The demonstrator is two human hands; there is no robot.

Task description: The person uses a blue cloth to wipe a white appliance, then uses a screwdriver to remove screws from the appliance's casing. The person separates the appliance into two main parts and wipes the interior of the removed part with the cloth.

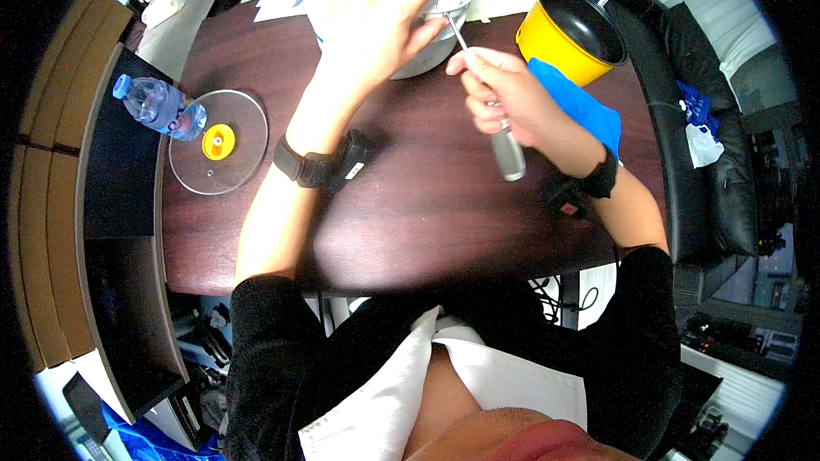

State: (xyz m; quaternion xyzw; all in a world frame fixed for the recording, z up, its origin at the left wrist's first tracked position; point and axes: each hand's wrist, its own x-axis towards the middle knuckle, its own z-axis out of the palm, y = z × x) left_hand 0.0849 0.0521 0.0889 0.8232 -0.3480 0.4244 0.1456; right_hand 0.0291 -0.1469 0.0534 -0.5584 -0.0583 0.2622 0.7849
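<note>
At the far edge of the table is a white round pot-like appliance [423, 61], cut off by the top of the picture and partly washed out by glare. My left hand [376, 21] holds it, with the fingers spread over it and the thumb on its near right side. In my right hand [500, 90] is a screwdriver [510, 158] with a grey handle and a thin metal shaft. Its handle points down toward me. The shaft's upper end meets the appliance's side near my left thumb; the exact contact is hard to make out.
A yellow pot [555, 47] with a black inside stands at the far right, beside a blue cloth [589, 111]. On the left lie a glass lid [243, 149] with a yellow knob and a water bottle [158, 104]. Papers [504, 0] lie behind the appliance.
</note>
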